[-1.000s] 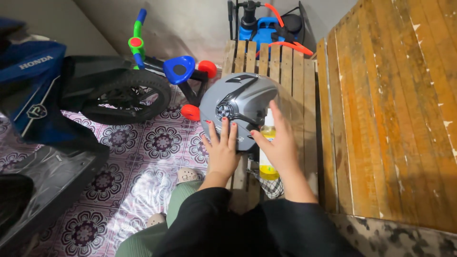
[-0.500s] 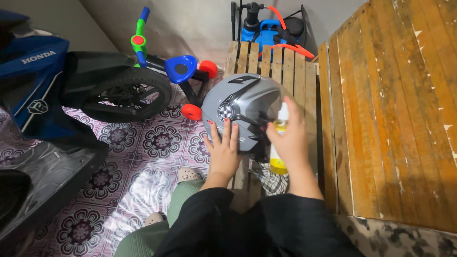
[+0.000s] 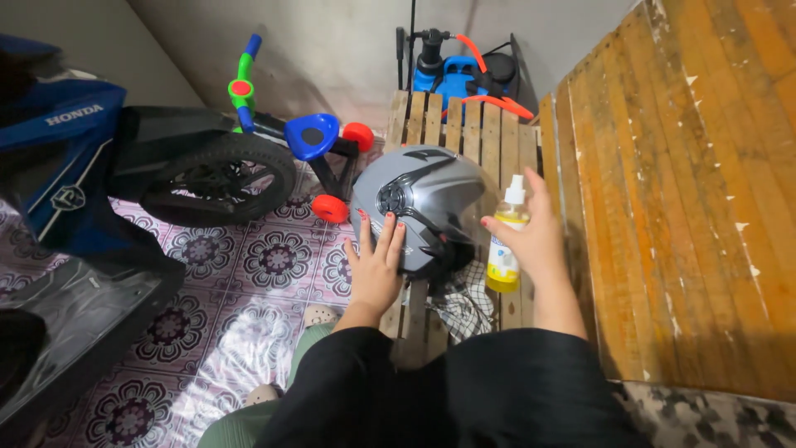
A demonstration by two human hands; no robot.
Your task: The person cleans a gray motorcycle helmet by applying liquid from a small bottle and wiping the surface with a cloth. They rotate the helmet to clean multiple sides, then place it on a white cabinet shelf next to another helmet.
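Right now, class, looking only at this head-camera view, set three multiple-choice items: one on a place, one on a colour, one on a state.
1. Where does the helmet rest?
A. on the tiled floor
B. on the wooden slat pallet
C. on the motorbike seat

2. What colour is the liquid in the spray bottle?
A. yellow
B. blue
C. clear red

3. What is the left hand doing?
A. hanging free of everything
B. gripping the bottle
C. lying flat against the helmet's side

Answers:
1 B: the slats show under and behind the grey shell.
2 A: the bottle's body is yellow under a white nozzle.
3 C: its fingers spread on the shell, while the right hand holds the bottle.
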